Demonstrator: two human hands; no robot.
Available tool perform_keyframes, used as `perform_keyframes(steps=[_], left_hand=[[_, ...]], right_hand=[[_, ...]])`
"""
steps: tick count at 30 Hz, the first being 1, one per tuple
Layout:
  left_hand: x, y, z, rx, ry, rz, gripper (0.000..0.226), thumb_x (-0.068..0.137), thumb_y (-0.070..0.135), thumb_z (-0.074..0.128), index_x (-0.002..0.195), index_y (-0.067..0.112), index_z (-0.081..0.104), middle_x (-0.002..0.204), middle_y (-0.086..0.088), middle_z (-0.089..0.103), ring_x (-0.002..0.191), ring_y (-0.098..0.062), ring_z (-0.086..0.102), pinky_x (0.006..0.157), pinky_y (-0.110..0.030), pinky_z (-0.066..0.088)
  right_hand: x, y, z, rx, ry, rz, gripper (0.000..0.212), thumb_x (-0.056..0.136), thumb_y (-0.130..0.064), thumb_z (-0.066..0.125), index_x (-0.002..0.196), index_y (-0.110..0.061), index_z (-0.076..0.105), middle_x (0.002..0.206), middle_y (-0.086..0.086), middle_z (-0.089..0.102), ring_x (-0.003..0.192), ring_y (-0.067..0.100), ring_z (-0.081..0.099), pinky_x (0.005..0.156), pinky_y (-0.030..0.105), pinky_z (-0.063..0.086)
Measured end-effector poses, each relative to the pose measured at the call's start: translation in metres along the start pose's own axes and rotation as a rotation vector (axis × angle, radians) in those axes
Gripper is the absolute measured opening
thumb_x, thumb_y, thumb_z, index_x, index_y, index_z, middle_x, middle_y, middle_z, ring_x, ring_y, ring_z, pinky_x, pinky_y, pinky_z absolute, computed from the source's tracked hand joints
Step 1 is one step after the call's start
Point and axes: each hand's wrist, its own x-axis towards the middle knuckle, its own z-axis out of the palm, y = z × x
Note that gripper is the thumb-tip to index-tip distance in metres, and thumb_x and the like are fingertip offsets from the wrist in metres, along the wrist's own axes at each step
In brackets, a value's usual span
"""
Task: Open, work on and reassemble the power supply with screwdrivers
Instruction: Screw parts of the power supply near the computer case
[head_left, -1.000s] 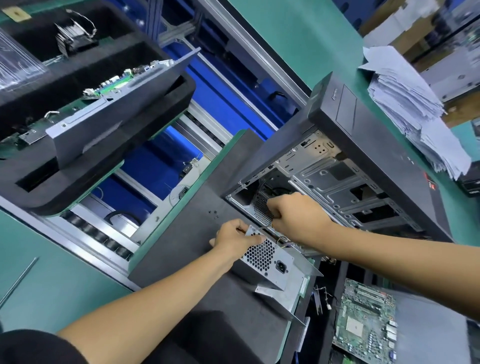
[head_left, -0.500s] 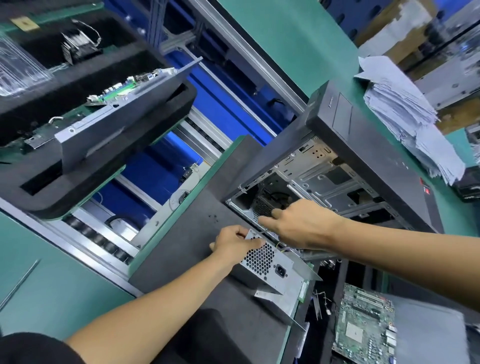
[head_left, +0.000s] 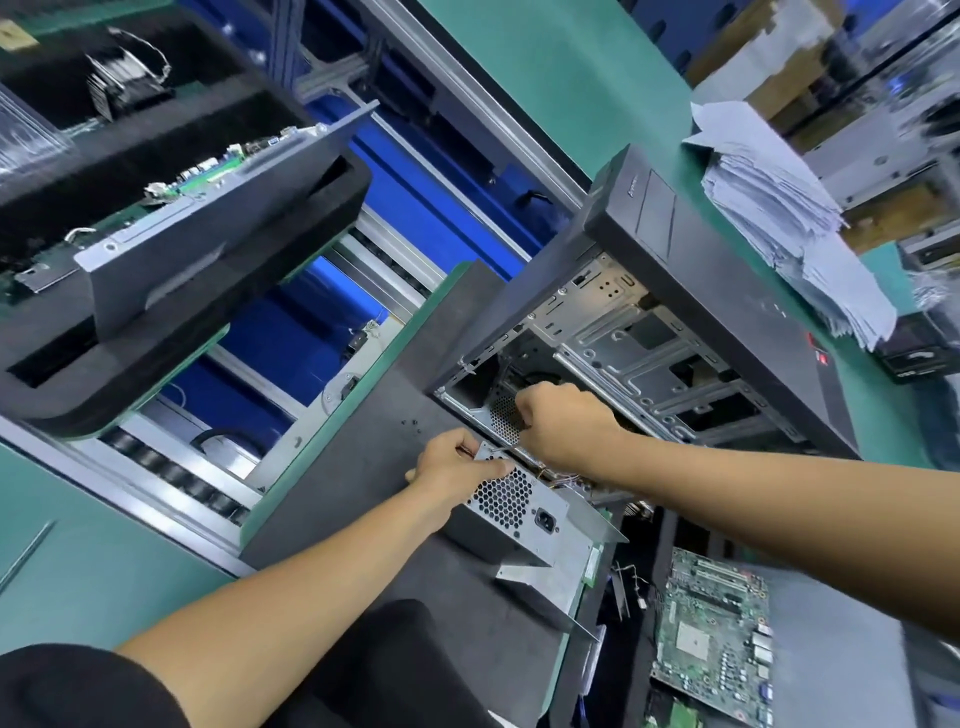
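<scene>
The grey metal power supply, with its honeycomb vent and power socket facing me, lies on a dark mat in front of the open black computer case. My left hand grips the power supply's upper left corner, fingers curled over its top edge. My right hand is a closed fist beside the case's round fan grille, just above the power supply. It seems to hold a thin screwdriver whose shaft points at the corner under my left hand. Thin wires show behind the unit.
A green motherboard lies at the lower right. A stack of papers sits behind the case. At the upper left, a black foam tray holds a metal chassis with a board. A roller conveyor runs under it.
My right hand stretched its fingers out half a second ago and has curled back into a fist by the fan grille. My left hand stays on the power supply corner.
</scene>
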Motion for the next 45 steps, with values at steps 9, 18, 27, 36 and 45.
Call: perform_keyframes(steps=[9, 18, 27, 36, 45], left_hand=[[-0.001, -0.002, -0.001, -0.017, -0.016, 0.012, 0.054, 0.063, 0.041, 0.097, 0.067, 0.026, 0.046, 0.056, 0.012, 0.035, 0.085, -0.025, 0.034, 0.074, -0.036, 0.028], [-0.011, 0.009, -0.007, 0.101, -0.022, 0.012, 0.054, 0.062, 0.052, 0.095, 0.071, 0.027, 0.048, 0.068, 0.008, 0.047, 0.088, -0.024, 0.042, 0.072, -0.033, 0.031], [-0.019, 0.016, 0.004, 0.294, 0.056, 0.026, 0.057, 0.072, 0.060, 0.085, 0.075, 0.027, 0.038, 0.077, 0.009, 0.047, 0.086, -0.019, 0.050, 0.094, -0.039, 0.030], [-0.023, 0.009, 0.009, 0.111, 0.130, 0.048, 0.060, 0.061, 0.044, 0.097, 0.065, 0.022, 0.041, 0.064, 0.009, 0.044, 0.061, -0.016, 0.043, 0.056, -0.028, 0.033], [-0.019, 0.009, 0.008, 0.122, 0.101, 0.029, 0.065, 0.060, 0.041, 0.097, 0.063, 0.024, 0.034, 0.058, 0.008, 0.039, 0.067, -0.021, 0.040, 0.060, -0.032, 0.028]], right_hand=[[0.027, 0.011, -0.028, 0.361, -0.624, 0.412, 0.030, 0.102, -0.013, 0.047, 0.072, -0.018, 0.045, 0.056, -0.003, 0.038, 0.035, 0.007, 0.026, 0.039, 0.018, 0.019], [0.016, 0.022, -0.025, 0.381, -0.492, 0.281, 0.019, 0.091, -0.012, 0.056, 0.072, -0.012, 0.052, 0.053, 0.001, 0.050, 0.034, 0.011, 0.033, 0.038, 0.017, 0.022], [-0.007, 0.003, -0.022, -0.600, 0.063, -0.415, 0.032, 0.088, -0.008, 0.054, 0.119, -0.014, 0.058, 0.073, -0.001, 0.049, 0.070, 0.027, 0.056, 0.050, 0.031, 0.035], [-0.016, 0.019, 0.003, -0.676, 0.157, -0.605, 0.014, 0.094, -0.004, 0.056, 0.105, -0.012, 0.053, 0.069, 0.001, 0.045, 0.061, 0.028, 0.046, 0.051, 0.036, 0.035], [-0.008, -0.008, 0.008, -0.274, 0.120, -0.099, 0.031, 0.084, -0.003, 0.061, 0.069, -0.014, 0.036, 0.072, 0.005, 0.042, 0.056, 0.022, 0.043, 0.054, 0.034, 0.039]])
